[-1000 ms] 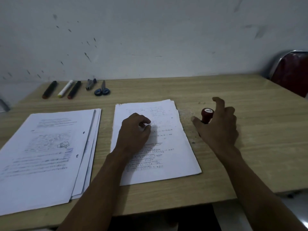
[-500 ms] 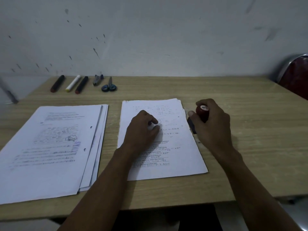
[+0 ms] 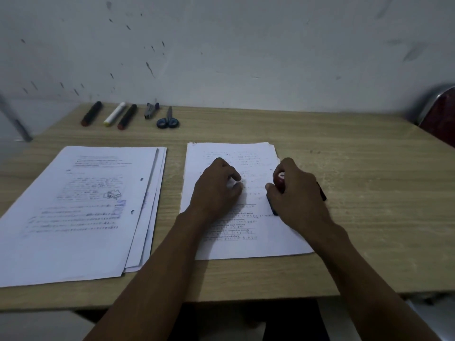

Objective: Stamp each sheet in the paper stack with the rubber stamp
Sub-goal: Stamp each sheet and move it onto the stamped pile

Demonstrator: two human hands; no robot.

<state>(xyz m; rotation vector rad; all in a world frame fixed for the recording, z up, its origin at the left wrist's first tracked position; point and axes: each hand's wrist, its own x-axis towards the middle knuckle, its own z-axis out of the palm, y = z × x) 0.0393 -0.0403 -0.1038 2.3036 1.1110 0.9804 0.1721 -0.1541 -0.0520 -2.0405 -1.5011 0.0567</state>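
Observation:
A stack of printed sheets (image 3: 248, 244) lies in the middle of the wooden table (image 3: 369, 168). My left hand (image 3: 216, 190) rests on its centre with curled fingers pressing the top sheet down. My right hand (image 3: 295, 193) grips the rubber stamp (image 3: 279, 179), whose dark red knob shows between thumb and fingers. The stamp stands over the right side of the top sheet, its dark base (image 3: 272, 206) at or on the paper. A second pile of sheets (image 3: 81, 217), its top page bearing a blue stamp mark, lies to the left.
Along the far edge lie three markers (image 3: 110, 114), a small grey stapler-like tool (image 3: 151, 110) and blue-handled scissors (image 3: 168, 121). A dark red chair (image 3: 440, 114) stands at the right behind the table. The wall is close behind.
My right hand closed around the stamp beside the stack, then carried it left onto the right part of the top sheet. My left hand stayed on the paper.

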